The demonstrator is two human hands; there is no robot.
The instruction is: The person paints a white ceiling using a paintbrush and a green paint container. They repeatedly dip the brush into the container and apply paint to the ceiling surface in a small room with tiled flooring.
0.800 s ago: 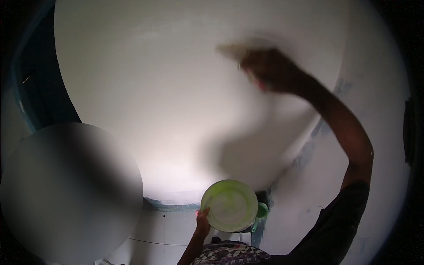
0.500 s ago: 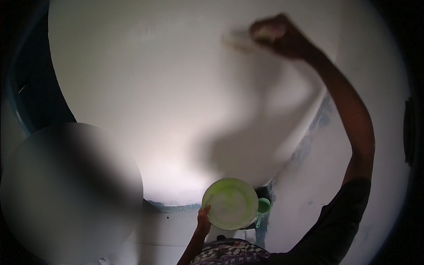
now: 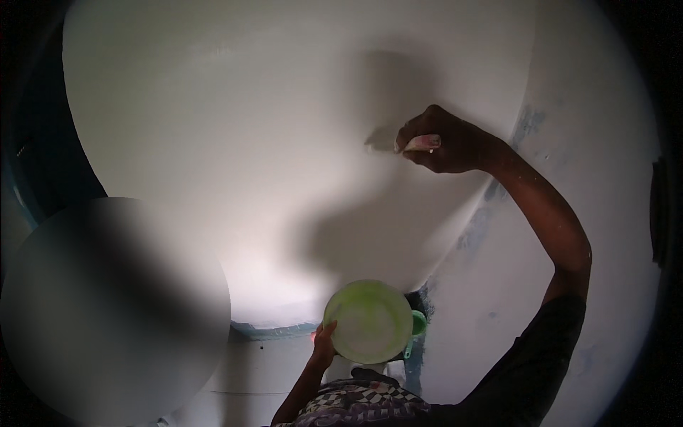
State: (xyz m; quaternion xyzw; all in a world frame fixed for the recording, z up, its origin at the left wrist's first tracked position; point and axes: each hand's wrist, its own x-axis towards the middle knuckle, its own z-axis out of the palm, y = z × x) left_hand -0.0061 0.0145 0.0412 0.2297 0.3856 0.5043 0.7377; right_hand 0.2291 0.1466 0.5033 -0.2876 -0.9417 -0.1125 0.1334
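Note:
My right hand (image 3: 445, 142) is raised in front of the broad white wall (image 3: 235, 135), fingers closed round the pale, reddish-ended handle of a paintbrush (image 3: 425, 143). The brush's greyish head points left at the wall; its bristles are blurred. Lower down, my left hand (image 3: 324, 346) grips the left rim of a round yellow-green basin (image 3: 368, 322). A whitish layer covers the middle of the basin. The thumb shows on the rim, while the other fingers are partly hidden.
A green dipper (image 3: 419, 324) is partly hidden behind the basin's right side. Blue-grey patches (image 3: 469, 231) mark the right-hand wall along the corner. A large grey disc (image 3: 114, 313) blocks the lower left, and a dark opening (image 3: 50, 156) lies beyond it.
My right hand has come down along the wall with the brush, its elbow bending more. The basin in my left hand has shifted slightly up and left in view.

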